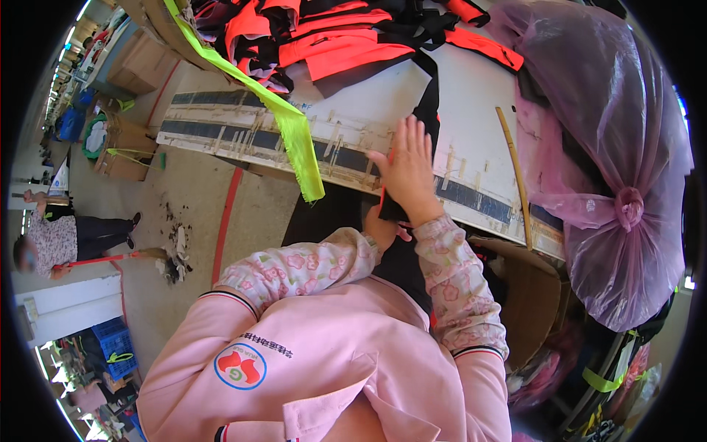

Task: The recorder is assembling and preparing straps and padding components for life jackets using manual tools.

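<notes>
My right hand [414, 168] lies flat with fingers stretched over a black fabric strip [429, 92] at the near edge of the white table. The strip runs down from a pile of neon orange and black garments [339, 48], passes beneath the hand and hangs past the edge, where a thin red edge shows. Just below the edge, my left hand [379, 227] is closed around the strip's lower end, its fingers partly hidden. Both forearms wear flowered sleeves. To the left, a neon yellow strip [298, 140] with a frayed end drapes over the table edge.
The worn white table [471, 110] has tape along its front. A wooden stick [513, 173] lies across it on the right, beside a large knotted purple plastic bag [589, 96]. A cardboard box [519, 295] stands below. At far left, a person [55, 236] holds a broom near scraps.
</notes>
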The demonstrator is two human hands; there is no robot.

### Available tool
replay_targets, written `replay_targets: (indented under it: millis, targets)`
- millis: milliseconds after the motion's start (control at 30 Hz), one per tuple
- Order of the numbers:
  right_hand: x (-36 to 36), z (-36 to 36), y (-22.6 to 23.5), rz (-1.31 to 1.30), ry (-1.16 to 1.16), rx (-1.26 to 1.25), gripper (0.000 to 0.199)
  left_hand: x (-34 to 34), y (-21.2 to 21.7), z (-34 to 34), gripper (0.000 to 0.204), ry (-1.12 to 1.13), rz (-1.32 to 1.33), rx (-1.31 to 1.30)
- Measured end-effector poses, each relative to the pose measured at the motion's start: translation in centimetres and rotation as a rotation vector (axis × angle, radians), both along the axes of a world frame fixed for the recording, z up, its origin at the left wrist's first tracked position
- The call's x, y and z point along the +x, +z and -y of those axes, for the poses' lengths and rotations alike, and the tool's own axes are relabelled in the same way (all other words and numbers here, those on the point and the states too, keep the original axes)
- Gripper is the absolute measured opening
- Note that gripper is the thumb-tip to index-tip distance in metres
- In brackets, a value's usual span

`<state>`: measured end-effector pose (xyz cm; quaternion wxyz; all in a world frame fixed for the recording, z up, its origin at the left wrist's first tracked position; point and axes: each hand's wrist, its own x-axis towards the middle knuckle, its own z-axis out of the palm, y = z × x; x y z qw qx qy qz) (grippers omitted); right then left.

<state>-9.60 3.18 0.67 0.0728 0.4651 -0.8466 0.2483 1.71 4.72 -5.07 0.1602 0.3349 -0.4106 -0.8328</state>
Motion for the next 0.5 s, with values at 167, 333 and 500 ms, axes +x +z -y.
replay_targets:
  millis: [167,333,500]
  targets:
    - [-1.9,-3.9,-1.9,0.02,-0.029,0.059,0.077,-0.1,-0.3,0.2,0.026,-0.16,0.079,0.014]
    - [-2.2,-4.0,-1.8,0.002,0.014,0.119,0.072,0.2,-0.2,0.8,0.03,-0.282,0.06,0.104]
    - [-2.1,-2.7,-1.8,-0.04,0.014,0.157,0.072,0.3,-0.8,1.4,0.037,-0.356,0.01,0.26]
